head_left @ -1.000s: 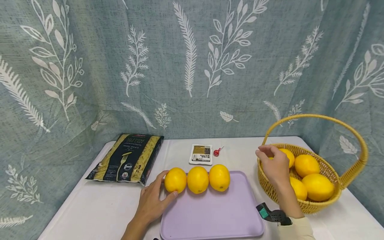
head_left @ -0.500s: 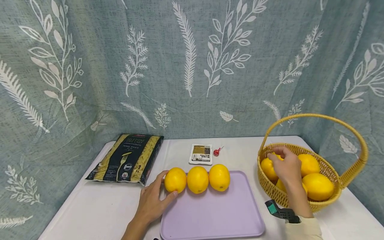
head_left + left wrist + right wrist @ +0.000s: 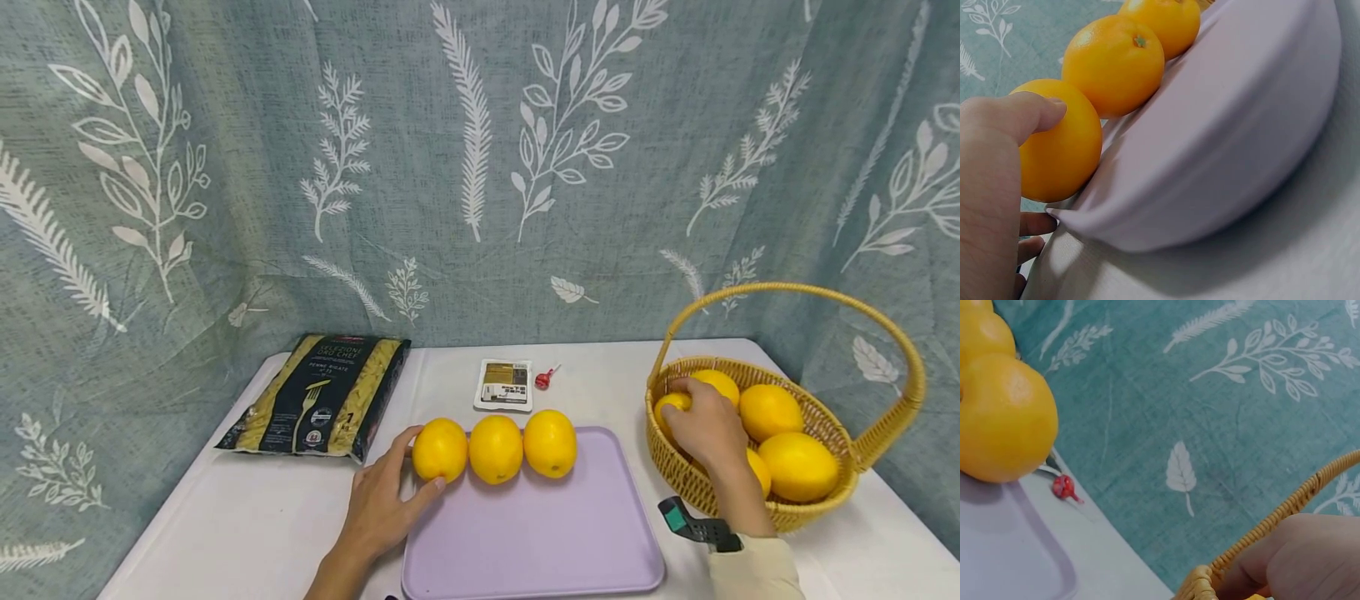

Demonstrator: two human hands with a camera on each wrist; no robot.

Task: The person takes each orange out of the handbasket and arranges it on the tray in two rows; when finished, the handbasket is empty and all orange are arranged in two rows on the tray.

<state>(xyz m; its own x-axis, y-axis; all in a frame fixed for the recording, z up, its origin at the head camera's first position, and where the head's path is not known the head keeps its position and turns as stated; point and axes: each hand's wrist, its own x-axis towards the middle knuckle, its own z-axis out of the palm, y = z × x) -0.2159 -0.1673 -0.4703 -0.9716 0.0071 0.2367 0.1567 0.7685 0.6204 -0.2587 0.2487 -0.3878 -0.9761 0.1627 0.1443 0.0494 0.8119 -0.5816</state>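
Three oranges stand in a row along the far edge of a lilac tray (image 3: 532, 542). My left hand (image 3: 382, 492) holds the leftmost orange (image 3: 439, 450), its thumb on the near side and fingers around the left. Beside that one are the middle orange (image 3: 496, 450) and the right orange (image 3: 551, 444). Inside a wicker basket (image 3: 821, 408) on the right, my right hand (image 3: 708, 429) reaches down over an orange (image 3: 670, 410) by the left rim, fingers and thumb curled around it. Several more oranges (image 3: 798, 467) lie in the basket, partly covered by the hand.
A penne pasta bag (image 3: 318, 396) lies at the back left. Behind the tray are a small flat packet (image 3: 504, 385) and a red lollipop (image 3: 543, 380). The basket's tall handle (image 3: 795, 289) arches over it, and a patterned curtain (image 3: 480, 167) hangs behind the white table.
My right hand has moved from the basket's left rim rightward and down into it, and its fingers have closed around an orange. The left hand stays on the leftmost orange.
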